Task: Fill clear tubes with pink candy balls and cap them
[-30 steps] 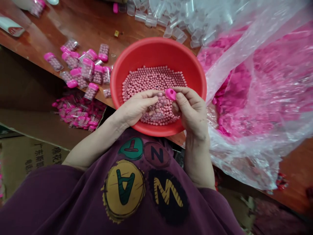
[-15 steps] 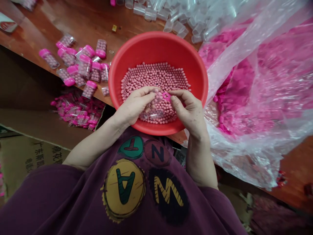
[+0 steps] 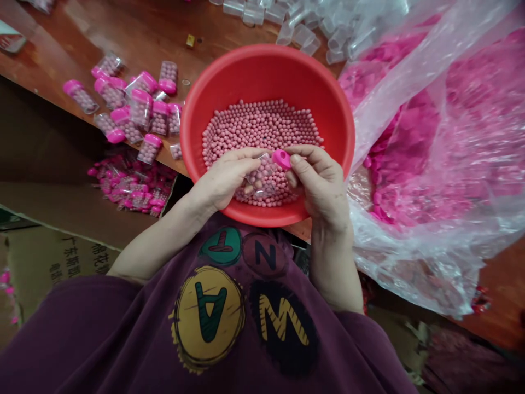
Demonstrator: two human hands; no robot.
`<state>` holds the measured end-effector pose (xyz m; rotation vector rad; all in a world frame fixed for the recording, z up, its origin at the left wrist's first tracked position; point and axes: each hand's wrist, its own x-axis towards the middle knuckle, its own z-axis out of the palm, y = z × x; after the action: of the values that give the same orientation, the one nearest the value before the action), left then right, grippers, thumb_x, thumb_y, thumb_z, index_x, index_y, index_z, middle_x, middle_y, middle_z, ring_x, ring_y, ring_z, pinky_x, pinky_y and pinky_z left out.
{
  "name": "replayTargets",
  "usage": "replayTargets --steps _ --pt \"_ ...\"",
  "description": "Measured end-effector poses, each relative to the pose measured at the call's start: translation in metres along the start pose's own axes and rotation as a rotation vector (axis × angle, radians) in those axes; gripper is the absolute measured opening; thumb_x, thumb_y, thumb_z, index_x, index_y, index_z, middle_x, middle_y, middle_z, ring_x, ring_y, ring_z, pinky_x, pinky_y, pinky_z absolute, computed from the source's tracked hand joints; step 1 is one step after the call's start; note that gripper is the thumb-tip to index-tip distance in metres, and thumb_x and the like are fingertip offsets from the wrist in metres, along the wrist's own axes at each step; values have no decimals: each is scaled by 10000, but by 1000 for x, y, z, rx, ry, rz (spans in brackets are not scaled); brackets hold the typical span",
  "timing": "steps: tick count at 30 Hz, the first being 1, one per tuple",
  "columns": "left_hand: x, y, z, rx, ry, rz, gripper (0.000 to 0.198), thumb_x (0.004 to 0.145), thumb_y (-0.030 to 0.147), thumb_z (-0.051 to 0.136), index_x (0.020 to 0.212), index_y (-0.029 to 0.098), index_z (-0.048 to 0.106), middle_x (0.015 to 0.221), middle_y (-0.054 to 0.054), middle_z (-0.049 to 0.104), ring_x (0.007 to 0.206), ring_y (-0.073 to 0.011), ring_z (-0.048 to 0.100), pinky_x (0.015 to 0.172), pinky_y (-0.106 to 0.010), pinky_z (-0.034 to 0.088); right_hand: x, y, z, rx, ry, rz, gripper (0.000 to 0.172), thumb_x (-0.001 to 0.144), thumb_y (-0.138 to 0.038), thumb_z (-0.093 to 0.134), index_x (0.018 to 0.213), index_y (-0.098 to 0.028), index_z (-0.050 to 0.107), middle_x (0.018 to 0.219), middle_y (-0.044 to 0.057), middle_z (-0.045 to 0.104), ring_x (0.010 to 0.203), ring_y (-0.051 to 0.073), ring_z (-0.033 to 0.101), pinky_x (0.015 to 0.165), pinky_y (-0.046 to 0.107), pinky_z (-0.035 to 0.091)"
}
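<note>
1. L grip [image 3: 227,178] clenched on clear plastic tube [image 3: 259,178], long axis slanting up-right, over red basin [image 3: 266,57] of pink beads [image 3: 262,126].
2. R grip [image 3: 322,183] pinching pink cap [image 3: 281,158], just right of tube's upper end; R hand nearer cap.

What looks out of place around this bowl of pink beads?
A heap of capped tubes lies on cardboard below the wooden table, away from the other tubes on top, so it looks dropped or set aside.

Glossy plastic basin [image 3: 262,71]; varnished wood table [image 3: 135,38]; crinkled polythene bag [image 3: 410,273].
</note>
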<state>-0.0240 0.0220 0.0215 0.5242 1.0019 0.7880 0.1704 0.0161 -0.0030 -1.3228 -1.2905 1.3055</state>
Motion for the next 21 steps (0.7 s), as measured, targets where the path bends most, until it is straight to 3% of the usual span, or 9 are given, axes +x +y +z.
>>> replayTargets --steps 5,9,12,17,21 --pt "0 -2 0 7 40 27 138 950 157 690 1002 161 817 781 -15 682 619 -88 564 533 -196 388 -1 -2 -1 -82 -45 -28 397 997 -670 772 1124 -295 780 763 -24 676 614 138 572 569 296 514" --pt "-1 -2 3 32 80 30 154 959 151 693 1047 165 819 827 -17 706 643 -104 558 574 -231 395 -3 -5 -3 -317 3 -177 192 1056 -441 718 1095 -273 805 1001 26 815 909 204 764 895 387 643" --pt "-2 0 4 12 78 -10 183 965 137 671 1089 160 804 848 -21 721 632 -110 564 559 -243 374 -4 -4 -4 -458 64 -258 177 1074 -365 670 1118 -281 819 1104 42 841 1063 239 791 1043 433 637" --pt "-2 4 2 -88 27 -29 197 930 99 675 1099 137 768 871 -39 736 681 -126 641 567 -234 443 -2 -1 -6 -302 133 -182 329 1080 -579 682 1268 -323 770 1251 60 798 1112 240 767 923 406 685" --pt "1 3 -1 -183 -24 -43 172 983 187 671 1113 126 766 951 -92 786 789 -175 713 653 -279 561 -1 -1 -3 -137 137 -107 419 1023 -643 759 1294 -323 752 1101 42 783 833 193 733 712 369 666"
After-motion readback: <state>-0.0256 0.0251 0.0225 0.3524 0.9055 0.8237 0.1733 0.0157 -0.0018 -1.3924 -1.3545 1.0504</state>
